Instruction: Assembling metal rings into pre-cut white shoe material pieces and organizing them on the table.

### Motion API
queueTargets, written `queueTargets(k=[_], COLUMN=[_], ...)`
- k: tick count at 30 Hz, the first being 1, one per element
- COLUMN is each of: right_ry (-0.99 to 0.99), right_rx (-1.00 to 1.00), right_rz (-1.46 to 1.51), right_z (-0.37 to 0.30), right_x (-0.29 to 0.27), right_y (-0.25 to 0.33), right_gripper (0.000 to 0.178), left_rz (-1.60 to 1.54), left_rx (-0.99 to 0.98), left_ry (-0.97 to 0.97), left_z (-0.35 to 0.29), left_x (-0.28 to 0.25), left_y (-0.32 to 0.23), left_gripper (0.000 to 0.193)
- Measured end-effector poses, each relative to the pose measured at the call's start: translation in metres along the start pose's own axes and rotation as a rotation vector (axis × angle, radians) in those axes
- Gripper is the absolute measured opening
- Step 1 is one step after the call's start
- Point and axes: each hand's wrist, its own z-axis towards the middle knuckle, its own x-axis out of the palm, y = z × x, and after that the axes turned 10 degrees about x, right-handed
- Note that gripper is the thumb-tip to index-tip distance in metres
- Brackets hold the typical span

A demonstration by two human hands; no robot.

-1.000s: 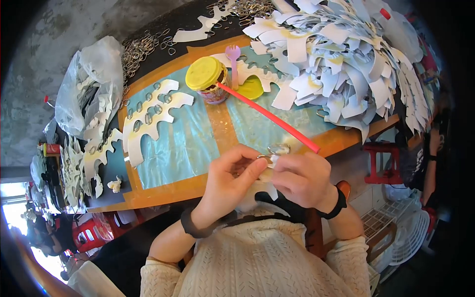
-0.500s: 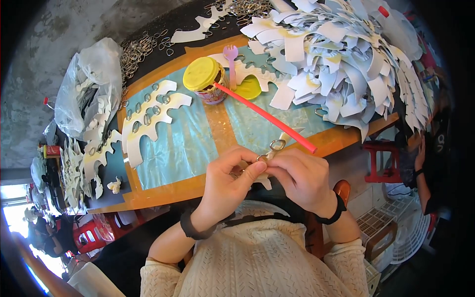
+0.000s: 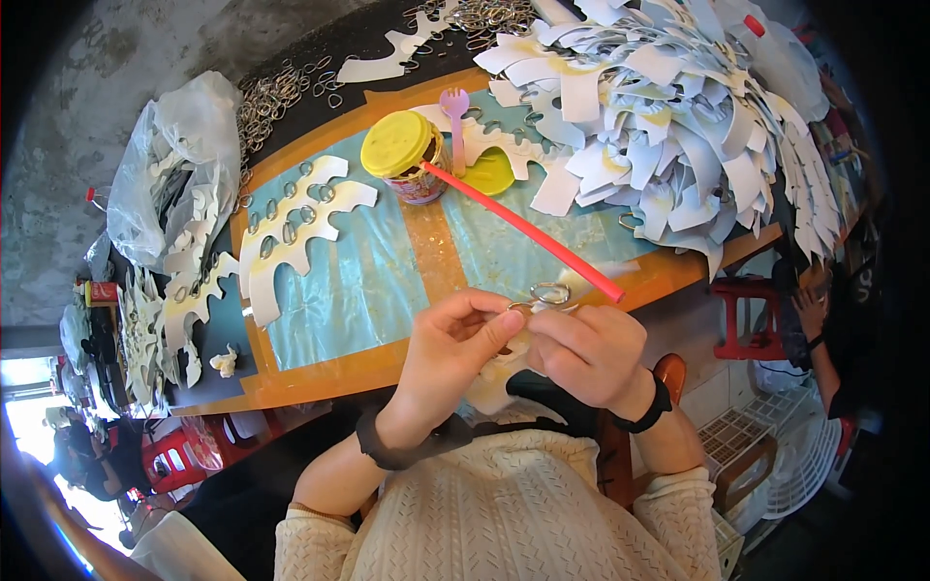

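My left hand point(image 3: 448, 347) and my right hand point(image 3: 593, 356) meet above the table's near edge, both closed on a white cut strip point(image 3: 490, 385) with toothed edges. Part of the strip hangs below the hands toward my body. My left thumb and forefinger pinch it at a metal ring point(image 3: 520, 308), while the right fingers grip it alongside. Another oval metal ring point(image 3: 550, 292) stands out above the right fingers. The fingers cover much of the strip where they meet. Two similar strips point(image 3: 312, 235) with rings on their tabs lie to the left on the blue sheet point(image 3: 358, 290).
A yellow-lidded tub point(image 3: 398, 145), a pink stick point(image 3: 528, 230) and a purple fork point(image 3: 454, 131) stand beyond my hands. White cut pieces point(image 3: 668, 145) pile up at right. Loose rings point(image 3: 276, 102) and a plastic bag point(image 3: 174, 165) lie left. A co-worker's hand point(image 3: 810, 312) shows at far right.
The strip has shifted in my hands, and more of it shows below them. The ring above the fingers has tipped flatter. My right fingers have curled in more.
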Motion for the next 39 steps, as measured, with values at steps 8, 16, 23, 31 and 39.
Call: queueTargets(k=[8, 16, 23, 31, 39], right_ry=[-0.036, 0.076, 0.046, -0.088, -0.022], right_rx=[0.758, 0.462, 0.757, 0.268, 0.366], right_rz=[0.908, 0.494, 0.861, 0.103, 0.191], right_z=[-0.004, 0.005, 0.0, 0.003, 0.007], right_x=[0.003, -0.005, -0.011, -0.003, -0.008], right_y=[0.016, 0.013, 0.017, 0.015, 0.018], right_gripper=[0.025, 0.04, 0.035, 0.032, 0.023], left_rz=[0.02, 0.186, -0.011, 0.196, 0.27], left_rx=[0.018, 0.126, 0.04, 0.195, 0.278], left_ry=[0.013, 0.006, 0.05, -0.023, -0.049], left_z=[0.001, -0.001, -0.003, -0.006, -0.004], left_x=[0.005, 0.006, 0.002, 0.009, 0.009], left_y=[0.002, -0.003, 0.0, 0.0, 0.0], left_gripper=[0.014, 0.013, 0.015, 0.015, 0.013])
